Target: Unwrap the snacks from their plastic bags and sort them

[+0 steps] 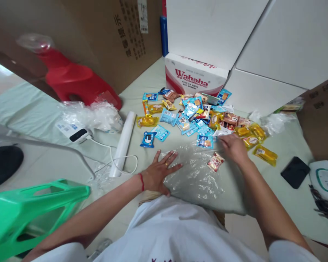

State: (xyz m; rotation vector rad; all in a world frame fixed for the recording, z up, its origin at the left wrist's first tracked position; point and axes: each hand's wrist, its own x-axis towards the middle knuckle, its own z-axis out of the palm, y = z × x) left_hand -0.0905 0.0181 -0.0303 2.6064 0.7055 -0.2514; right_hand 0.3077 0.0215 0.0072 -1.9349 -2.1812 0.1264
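Left hand (160, 171): flat, palm down, fingers spread, pressing on near-left edge of clear plastic bag (194, 171). Ring on one finger, red string at wrist. Grip spread, pinching nothing.

Right hand (232, 145): at far-right edge of bag, fingers curled down toward near edge of snack pile (199, 116). Fingertips hidden from this angle; can't tell if grip is pressed together on a packet or just touching.

Bag lies flat on pale green surface (289, 145) right in front of person, between both hands. One small red-and-white packet (215, 161) rests on or in bag, just beside right hand; can't tell which.

Snack pile: blue, yellow, orange, brown packets spread just beyond bag. A few yellow ones (265, 154) stray off to right. One dark blue packet (148, 139) sits apart at left.

Behind pile: white-and-red Wahaha carton (194, 74), w/ big white boxes (262, 43) next to it, brown cardboard (112, 36) at left.

Left side: white roll (124, 142), white device w/ cable (76, 134), crumpled clear plastic (95, 114), red stool (71, 78), green stool (30, 211) near corner.

Right side: black phone (295, 172) lying flat, well apart from hands.
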